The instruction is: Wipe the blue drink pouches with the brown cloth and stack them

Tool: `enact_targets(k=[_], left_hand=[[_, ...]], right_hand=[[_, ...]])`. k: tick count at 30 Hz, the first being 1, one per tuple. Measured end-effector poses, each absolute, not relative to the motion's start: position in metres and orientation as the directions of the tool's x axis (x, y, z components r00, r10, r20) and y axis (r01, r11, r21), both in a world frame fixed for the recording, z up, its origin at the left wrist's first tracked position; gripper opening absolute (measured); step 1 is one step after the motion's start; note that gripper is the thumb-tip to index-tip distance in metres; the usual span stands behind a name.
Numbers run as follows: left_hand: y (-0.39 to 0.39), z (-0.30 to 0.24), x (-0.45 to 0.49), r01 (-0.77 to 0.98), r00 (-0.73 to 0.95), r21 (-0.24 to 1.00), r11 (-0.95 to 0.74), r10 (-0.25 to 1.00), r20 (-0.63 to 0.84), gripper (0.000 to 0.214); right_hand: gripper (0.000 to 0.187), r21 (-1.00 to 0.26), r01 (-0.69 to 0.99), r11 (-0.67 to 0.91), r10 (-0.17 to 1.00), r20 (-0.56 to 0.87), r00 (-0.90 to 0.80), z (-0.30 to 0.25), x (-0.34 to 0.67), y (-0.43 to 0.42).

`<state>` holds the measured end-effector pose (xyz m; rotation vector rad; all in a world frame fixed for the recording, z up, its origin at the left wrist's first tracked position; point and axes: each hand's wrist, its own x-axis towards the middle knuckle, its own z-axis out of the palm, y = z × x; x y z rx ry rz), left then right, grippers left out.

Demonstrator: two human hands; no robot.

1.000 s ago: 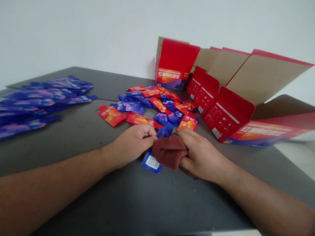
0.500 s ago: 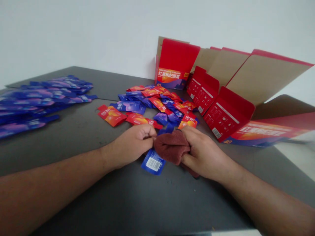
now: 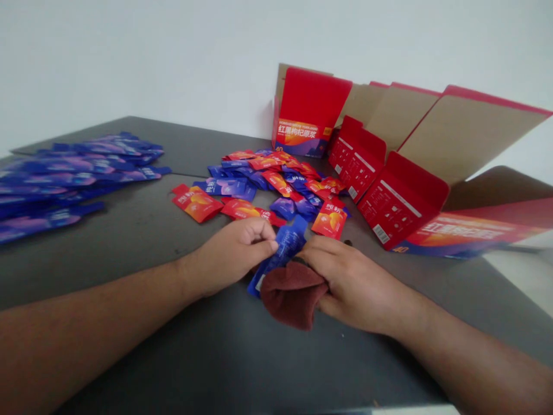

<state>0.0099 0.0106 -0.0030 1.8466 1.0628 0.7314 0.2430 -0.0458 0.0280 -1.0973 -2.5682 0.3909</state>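
Note:
My left hand (image 3: pixel 233 253) pinches the upper end of a long blue sachet (image 3: pixel 283 248) that lies slanted on the dark table (image 3: pixel 181 346). My right hand (image 3: pixel 349 279) is closed on a dark red cloth (image 3: pixel 291 297), which covers the sachet's lower end. The two hands almost touch at the middle of the table. Just beyond them lies a loose heap of several red and blue sachets (image 3: pixel 276 184).
A spread of long blue sachets (image 3: pixel 64 178) lies at the far left. Open red cartons (image 3: pixel 389 190) with brown flaps stand at the back right against the white wall; one carton (image 3: pixel 302 121) stands upright behind the heap.
The cloth has slid down the sachet toward me, from its upper part to its lower end, uncovering the blue upper half. My left hand has kept its pinch in place.

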Motion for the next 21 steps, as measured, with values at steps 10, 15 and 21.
enact_targets(k=[10, 15, 21], left_hand=[[0.010, -0.006, 0.010, 0.369, 0.449, 0.903, -0.219, 0.893, 0.034, 0.019], [0.011, -0.005, 0.009, 0.365, 0.470, 0.903, -0.228, 0.882, 0.033, 0.019], [0.009, -0.008, 0.009, 0.329, 0.478, 0.923, -0.197, 0.878, 0.017, 0.019]], right_hand=[[0.022, -0.375, 0.664, 0.647, 0.760, 0.248, -0.601, 0.026, 0.242, -0.043], [0.020, -0.355, 0.677, 0.644, 0.763, 0.242, -0.599, 0.026, 0.242, -0.044], [0.013, -0.418, 0.822, 0.386, 0.904, 0.349, -0.247, 0.029, 0.253, -0.027]])
